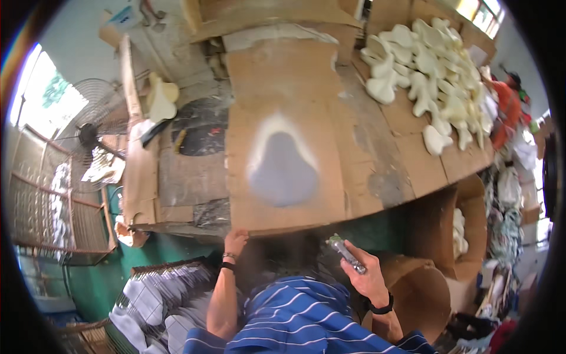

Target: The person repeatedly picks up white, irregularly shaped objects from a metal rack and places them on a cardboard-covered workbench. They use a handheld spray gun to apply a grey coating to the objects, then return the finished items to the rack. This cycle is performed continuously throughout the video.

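My right hand (pixel 368 276) is closed around a small metal spray gun (pixel 346 253), held up in front of the table's near edge. At that edge, by the cardboard sheet (pixel 283 76), my left hand (pixel 236 243) has its fingers curled together; what they hold, if anything, does not show. A grey piece shaped like a bicycle saddle (pixel 283 174) lies flat on the cardboard, its narrow end pointing away from me. Pale whitish residue rings its far end and sides.
Cream saddle-shaped foam pads (pixel 424 65) are heaped at the table's far right. Several grey pieces (pixel 153 301) lie on a rack at lower left. A standing fan (pixel 88 134) is at left. Open cardboard boxes (pixel 427 295) stand at right. A person in orange (pixel 506 109) is beyond the heap.
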A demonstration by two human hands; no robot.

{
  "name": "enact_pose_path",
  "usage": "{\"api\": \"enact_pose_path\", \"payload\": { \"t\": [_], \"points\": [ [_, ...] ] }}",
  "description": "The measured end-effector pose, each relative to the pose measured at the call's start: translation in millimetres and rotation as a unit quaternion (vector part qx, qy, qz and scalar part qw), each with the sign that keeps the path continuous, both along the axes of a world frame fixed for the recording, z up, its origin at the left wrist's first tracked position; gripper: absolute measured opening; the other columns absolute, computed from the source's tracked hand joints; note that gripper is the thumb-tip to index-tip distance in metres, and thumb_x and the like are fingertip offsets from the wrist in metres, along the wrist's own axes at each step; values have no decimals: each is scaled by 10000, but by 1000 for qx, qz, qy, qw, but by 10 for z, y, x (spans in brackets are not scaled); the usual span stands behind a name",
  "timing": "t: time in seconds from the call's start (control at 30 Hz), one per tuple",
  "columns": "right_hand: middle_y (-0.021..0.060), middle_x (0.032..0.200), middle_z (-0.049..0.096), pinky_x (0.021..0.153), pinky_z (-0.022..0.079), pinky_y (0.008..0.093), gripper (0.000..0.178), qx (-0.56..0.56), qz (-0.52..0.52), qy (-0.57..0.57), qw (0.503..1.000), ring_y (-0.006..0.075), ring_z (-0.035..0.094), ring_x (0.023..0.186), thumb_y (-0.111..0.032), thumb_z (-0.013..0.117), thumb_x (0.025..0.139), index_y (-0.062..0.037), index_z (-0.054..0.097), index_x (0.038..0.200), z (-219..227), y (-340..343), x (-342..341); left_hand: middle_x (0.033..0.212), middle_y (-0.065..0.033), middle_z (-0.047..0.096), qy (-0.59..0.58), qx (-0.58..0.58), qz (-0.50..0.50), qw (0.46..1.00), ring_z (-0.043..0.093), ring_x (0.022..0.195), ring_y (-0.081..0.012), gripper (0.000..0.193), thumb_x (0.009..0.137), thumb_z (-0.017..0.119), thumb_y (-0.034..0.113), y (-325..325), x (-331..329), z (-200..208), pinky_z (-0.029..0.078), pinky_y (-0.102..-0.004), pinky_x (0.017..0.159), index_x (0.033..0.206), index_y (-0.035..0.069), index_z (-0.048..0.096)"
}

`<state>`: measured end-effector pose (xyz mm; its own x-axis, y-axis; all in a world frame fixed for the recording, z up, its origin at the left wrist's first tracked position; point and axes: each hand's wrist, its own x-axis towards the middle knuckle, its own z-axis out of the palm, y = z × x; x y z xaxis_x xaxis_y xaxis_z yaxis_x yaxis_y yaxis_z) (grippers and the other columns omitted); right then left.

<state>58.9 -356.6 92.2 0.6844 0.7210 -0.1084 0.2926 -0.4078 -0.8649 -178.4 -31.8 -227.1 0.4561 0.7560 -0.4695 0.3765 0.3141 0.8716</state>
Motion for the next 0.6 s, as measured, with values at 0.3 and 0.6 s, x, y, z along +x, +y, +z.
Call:
{"api": "enact_pose_path", "payload": {
  "t": [0.3,0.6],
  "points": [
    [171,981,700,771,526,323,509,-31,5,-45,998,261,681,815,3,749,836,21,620,1328,830,-109,-422,772,-69,653,155,-201,-45,966,657,711,-223,128,879,625,160,-597,-1417,-947,528,-352,567,987,109,670],
    [175,995,715,749,537,316,558,-36,-6,-77,996,279,702,818,24,768,804,8,620,1341,880,-1,-387,788,-128,676,216,-298,192,910,639,603,-262,159,953,559,77,-1133,-2427,-1039,536,-391,536,1063,36,665]
  ]
}}
